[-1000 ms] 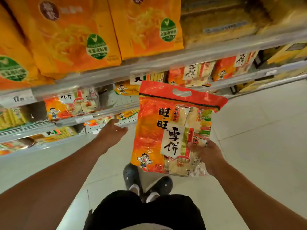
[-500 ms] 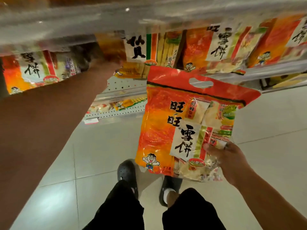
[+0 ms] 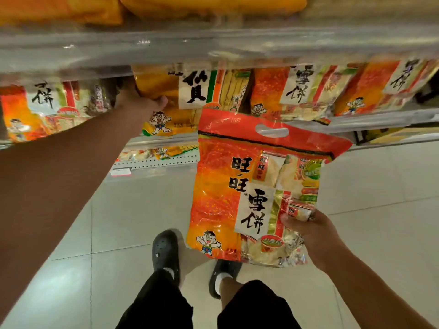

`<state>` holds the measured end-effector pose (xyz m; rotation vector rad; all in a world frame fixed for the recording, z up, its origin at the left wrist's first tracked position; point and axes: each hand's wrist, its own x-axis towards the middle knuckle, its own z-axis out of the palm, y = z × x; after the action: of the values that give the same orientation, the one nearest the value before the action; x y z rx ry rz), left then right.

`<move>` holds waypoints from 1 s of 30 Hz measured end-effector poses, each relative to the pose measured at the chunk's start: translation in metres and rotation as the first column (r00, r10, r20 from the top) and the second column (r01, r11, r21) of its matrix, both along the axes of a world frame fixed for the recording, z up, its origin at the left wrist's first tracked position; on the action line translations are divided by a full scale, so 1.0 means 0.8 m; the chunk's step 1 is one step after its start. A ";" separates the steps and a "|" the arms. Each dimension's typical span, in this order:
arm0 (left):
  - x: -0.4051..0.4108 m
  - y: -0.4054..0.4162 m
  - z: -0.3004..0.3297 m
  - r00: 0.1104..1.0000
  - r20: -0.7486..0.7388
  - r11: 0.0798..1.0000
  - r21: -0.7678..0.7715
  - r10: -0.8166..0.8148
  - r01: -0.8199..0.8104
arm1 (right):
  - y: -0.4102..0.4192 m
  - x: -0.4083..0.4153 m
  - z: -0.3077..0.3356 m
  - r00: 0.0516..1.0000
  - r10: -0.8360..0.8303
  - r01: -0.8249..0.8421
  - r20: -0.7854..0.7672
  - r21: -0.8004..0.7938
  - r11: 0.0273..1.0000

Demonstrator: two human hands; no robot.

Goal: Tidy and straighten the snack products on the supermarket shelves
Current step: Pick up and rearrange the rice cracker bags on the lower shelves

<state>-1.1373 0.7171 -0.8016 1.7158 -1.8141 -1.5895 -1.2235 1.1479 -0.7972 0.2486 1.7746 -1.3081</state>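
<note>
Left hand [image 3: 140, 100] at 11 o'clock, now grips yellow shelf bag [image 3: 164, 91] | right hand [image 3: 306, 230] still clamps red snack bag [image 3: 228, 186], 4 o'clock

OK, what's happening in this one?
A person is tidying a supermarket snack shelf. The right hand holds a red-and-orange rice cracker bag by its lower corner, upright over the floor in front of the shelf. The left hand reaches into the shelf and touches a yellow bag there; its fingers are hidden, so the grip is unclear.
</note>
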 end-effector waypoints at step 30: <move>0.382 0.226 0.055 0.951 0.086 0.890 0.336 0.297 -0.309 | -0.051 0.049 0.067 0.932 0.313 -0.304 -0.185 0.079 0.949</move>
<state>-0.8317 0.8976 -0.7578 2.0605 -1.2439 -1.8256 -1.1847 1.1071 -0.7438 -0.1353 1.9203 -1.0914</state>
